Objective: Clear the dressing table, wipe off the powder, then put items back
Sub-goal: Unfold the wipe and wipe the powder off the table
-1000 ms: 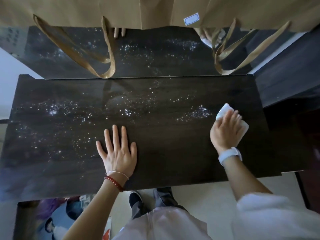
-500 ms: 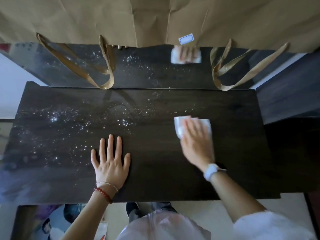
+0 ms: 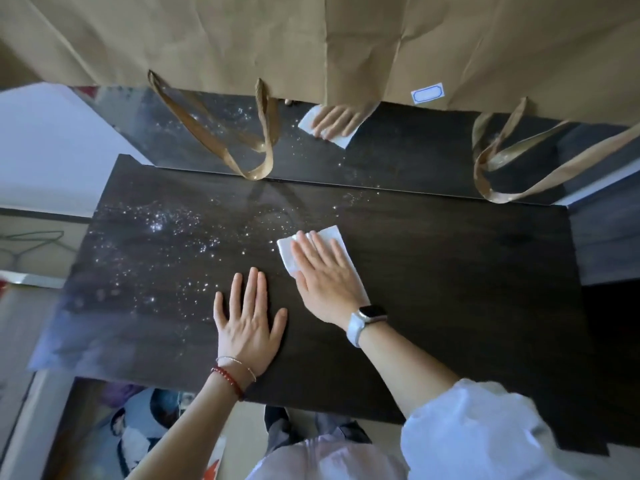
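The dark, glossy wood-grain bench [image 3: 450, 289] carries glittering white powder [image 3: 166, 230], scattered left of both hands. The right hand [image 3: 325, 275] presses flat, fingers straight, on a folded white cloth [image 3: 311, 247]. Just beside it, the left hand [image 3: 247, 320] rests spread and flat, holding nothing.

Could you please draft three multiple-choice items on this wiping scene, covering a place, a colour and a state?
1. Where does most of the powder lie on the dressing table?
A. left part
B. right part
C. front right corner

2. What colour is the wipe?
A. blue
B. white
C. brown

3. How is the left hand?
A. fist
B. gripping a bag
C. flat, fingers spread

Answers: 1 A, specks crowd left of the right hand; 2 B, it shows white under the fingers; 3 C, palm down on the wood.
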